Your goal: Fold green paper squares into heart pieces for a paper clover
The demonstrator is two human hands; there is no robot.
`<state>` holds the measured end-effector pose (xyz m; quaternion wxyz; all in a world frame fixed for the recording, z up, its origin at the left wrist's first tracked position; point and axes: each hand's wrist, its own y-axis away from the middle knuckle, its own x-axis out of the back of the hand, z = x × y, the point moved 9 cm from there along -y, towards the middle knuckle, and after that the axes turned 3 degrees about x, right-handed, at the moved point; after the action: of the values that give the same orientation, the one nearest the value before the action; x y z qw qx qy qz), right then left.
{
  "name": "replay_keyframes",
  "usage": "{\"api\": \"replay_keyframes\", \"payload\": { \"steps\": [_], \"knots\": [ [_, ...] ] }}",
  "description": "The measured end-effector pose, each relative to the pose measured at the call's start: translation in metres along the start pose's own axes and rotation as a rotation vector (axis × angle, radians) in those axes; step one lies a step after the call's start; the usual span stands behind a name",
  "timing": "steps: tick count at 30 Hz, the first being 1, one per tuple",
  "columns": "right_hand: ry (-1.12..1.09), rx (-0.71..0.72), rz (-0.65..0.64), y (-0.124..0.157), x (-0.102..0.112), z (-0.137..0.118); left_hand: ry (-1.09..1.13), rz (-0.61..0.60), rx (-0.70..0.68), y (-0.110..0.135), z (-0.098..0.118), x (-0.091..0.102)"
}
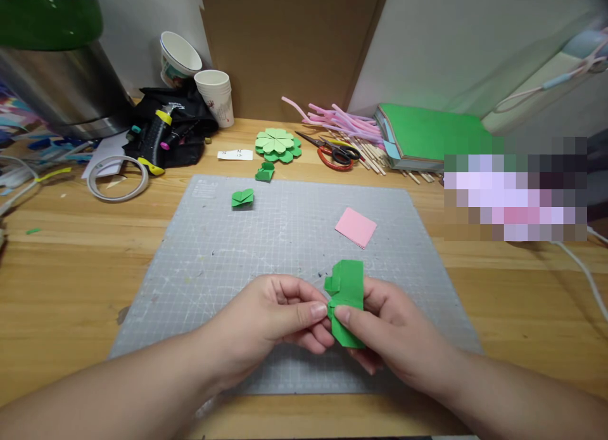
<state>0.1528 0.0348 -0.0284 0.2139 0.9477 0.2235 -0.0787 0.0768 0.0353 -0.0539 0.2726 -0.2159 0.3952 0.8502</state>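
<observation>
A partly folded piece of green paper (350,285) is held above the grey cutting mat (266,250). My right hand (394,326) grips it from the right, thumb on the front and fingers behind. At the paper's left edge, my left hand (289,313) pinches a small folded flap between thumb and forefinger. Two small folded green paper pieces, one (242,199) on the mat and another (265,171) at its back edge, lie farther off. A pink paper stack (356,227) rests on the mat beyond my right hand.
Behind the mat are a green paper flower (275,142), scissors (336,155), pink stems (337,120), wooden sticks (373,158) and a green book (434,133). To the left are a tape roll (118,179), a yellow-black tool (156,142) and paper cups (215,98).
</observation>
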Motion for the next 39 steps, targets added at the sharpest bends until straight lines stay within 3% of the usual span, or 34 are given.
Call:
{"api": "replay_keyframes", "payload": {
  "steps": [14,21,27,33,39],
  "knots": [
    [0.107,0.033,-0.091,0.000,-0.004,0.001,-0.074,-0.021,-0.029,0.001,0.003,-0.004],
    [0.119,-0.042,-0.043,0.002,-0.001,0.010,-0.236,0.140,-0.145,0.005,0.014,0.000],
    [0.212,-0.024,-0.038,0.005,0.000,0.017,-0.399,0.163,-0.205,0.009,0.021,-0.002],
    [0.188,-0.101,-0.106,0.005,-0.003,0.022,-0.487,0.138,-0.200,0.010,0.022,-0.005],
    [0.096,-0.112,-0.081,0.001,-0.003,0.025,-0.609,0.187,-0.324,0.014,0.027,-0.005]
  ]
}}
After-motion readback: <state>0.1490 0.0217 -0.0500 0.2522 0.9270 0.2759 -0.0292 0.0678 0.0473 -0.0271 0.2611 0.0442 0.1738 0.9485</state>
